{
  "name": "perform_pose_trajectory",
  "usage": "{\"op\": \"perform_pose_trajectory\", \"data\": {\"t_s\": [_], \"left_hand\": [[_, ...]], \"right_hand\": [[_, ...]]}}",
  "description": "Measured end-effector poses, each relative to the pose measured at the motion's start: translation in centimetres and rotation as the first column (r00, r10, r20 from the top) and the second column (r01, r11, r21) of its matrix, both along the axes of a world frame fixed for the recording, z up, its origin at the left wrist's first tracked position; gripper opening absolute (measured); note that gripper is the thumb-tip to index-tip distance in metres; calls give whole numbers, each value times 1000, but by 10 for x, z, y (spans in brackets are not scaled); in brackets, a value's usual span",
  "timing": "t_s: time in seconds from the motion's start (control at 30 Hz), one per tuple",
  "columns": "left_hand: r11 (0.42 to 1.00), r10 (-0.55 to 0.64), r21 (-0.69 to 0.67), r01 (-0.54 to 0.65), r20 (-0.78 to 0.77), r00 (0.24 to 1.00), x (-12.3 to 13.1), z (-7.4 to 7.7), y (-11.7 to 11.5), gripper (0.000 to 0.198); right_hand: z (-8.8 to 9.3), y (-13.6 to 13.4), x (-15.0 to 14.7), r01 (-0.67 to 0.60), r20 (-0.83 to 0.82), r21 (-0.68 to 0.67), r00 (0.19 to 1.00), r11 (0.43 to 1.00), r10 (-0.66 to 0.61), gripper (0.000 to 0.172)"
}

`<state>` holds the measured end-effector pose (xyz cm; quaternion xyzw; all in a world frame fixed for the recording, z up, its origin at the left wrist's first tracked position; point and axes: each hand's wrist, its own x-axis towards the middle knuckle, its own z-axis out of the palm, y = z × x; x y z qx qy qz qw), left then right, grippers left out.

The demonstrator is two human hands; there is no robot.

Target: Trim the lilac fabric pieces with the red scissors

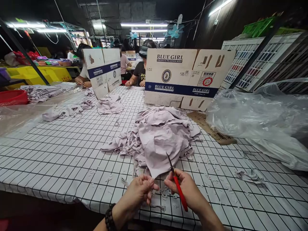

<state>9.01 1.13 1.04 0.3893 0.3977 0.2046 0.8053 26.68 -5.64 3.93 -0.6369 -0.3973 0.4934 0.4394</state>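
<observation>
A heap of pale mauve cloth pieces (163,134) lies on the table in front of me. My left hand (141,189), with a dark braided bracelet at the wrist, pinches the near corner of the top cloth piece and draws it toward the table edge. In my right hand (185,187) is a pair of red-handled scissors (177,184). The dark blades point up and away, over the right part of the cloth. Whether the blades are apart is hard to make out. Small cloth scraps (166,194) lie around both hands.
White cloth with black grid lines (72,154) covers the table. Cardboard beer boxes (178,75) stand upright across it, with people seated behind. Clear plastic bags (260,118) and brown cardboard (211,128) lie right. More mauve cloth (109,104) and a red basket (13,97) are left.
</observation>
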Motion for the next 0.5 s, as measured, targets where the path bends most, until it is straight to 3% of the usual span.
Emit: {"op": "perform_pose_trajectory", "data": {"t_s": [0.1,0.2,0.27,0.37,0.43,0.5], "left_hand": [[970,41,-243,-11,119,992,1,6,-9,47],[966,48,-258,-10,143,988,5,10,-11,49],[980,13,-199,22,175,984,8,13,-11,52],[995,-73,-54,87,219,973,9,22,-10,53],[989,-131,87,116,194,972,8,30,-8,50],[944,-153,309,117,95,984,5,37,-5,46]], "right_hand": [[3,-3,-4,9,119,37,993,999,-13,28],[0,-8,-3,92,221,121,968,988,-117,18],[-5,-10,-4,114,212,179,966,977,-152,22],[-15,-6,-11,159,64,229,982,960,-178,28],[-19,1,-16,241,-58,283,970,928,-235,24],[-19,9,-20,326,-151,341,945,882,-290,25]]}}
